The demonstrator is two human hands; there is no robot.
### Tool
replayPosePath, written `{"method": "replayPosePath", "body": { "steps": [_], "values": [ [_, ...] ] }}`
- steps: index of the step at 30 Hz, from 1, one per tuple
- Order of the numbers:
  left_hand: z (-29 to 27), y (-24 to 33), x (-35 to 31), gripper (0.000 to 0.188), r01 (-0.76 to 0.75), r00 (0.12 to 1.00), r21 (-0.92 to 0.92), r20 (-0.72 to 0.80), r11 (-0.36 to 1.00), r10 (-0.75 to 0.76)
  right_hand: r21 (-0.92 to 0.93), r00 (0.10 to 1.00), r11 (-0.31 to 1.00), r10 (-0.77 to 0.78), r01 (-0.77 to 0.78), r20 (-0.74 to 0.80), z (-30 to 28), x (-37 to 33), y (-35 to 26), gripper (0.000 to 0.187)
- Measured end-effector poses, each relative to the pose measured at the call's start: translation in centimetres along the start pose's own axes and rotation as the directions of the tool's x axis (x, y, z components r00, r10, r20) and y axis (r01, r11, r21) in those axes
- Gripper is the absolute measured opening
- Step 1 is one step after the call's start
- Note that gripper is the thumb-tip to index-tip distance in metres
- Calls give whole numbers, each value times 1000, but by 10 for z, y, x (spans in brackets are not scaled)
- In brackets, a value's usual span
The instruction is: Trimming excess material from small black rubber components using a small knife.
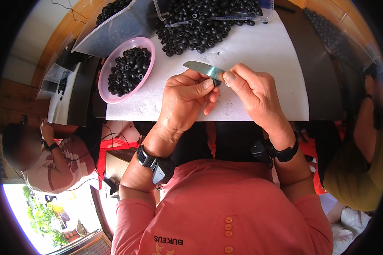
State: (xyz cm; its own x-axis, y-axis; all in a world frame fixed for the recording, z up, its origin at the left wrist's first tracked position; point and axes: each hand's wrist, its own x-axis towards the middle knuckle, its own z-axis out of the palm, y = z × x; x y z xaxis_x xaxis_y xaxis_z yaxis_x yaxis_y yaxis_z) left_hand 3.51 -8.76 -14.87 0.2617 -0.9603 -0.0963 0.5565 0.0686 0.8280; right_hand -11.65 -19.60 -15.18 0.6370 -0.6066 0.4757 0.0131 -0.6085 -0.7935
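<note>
My right hand [251, 87] is closed around the handle end of a small knife [203, 69], whose metal blade points left across my left fingers. Between the thumb and fingers of my left hand [185, 93] is a small black rounded part [216, 82], mostly covered by the thumb. The blade lies against or just above this part; contact cannot be made out. Both hands are over the near edge of a white foam sheet [281, 72]. The knife's handle is hidden in my right fist.
A pink bowl [104, 91] of black parts stands to the left. Behind the hands a pile of similar black parts [195, 36] spills from a clear bin [268, 10]. Another plastic bin [119, 36] stands at far left. One person [55, 161] sits at left, another [357, 170] at right.
</note>
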Motion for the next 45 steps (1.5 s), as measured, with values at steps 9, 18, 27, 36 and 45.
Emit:
{"method": "replayPosePath", "body": {
  "steps": [9,18,27,36,45],
  "values": [
    [4,-2,3,19,-70,997,-95,29,993,73,-110,955,949,-288,294,71,-1,-6,1,25],
    [7,-5,0,18,-51,999,-77,7,996,52,259,984,955,165,-142,-68,0,-3,6,29],
    [11,-6,-2,12,-38,999,-25,-39,999,37,182,988,973,154,-145,-34,0,-3,0,29],
    [11,-6,-3,11,-36,998,-34,-46,999,35,135,992,983,128,-125,-15,-1,-3,0,32],
    [8,-7,-2,11,-12,1000,-73,-25,997,11,142,992,983,121,-116,-26,0,-3,-1,31]
  ]
}}
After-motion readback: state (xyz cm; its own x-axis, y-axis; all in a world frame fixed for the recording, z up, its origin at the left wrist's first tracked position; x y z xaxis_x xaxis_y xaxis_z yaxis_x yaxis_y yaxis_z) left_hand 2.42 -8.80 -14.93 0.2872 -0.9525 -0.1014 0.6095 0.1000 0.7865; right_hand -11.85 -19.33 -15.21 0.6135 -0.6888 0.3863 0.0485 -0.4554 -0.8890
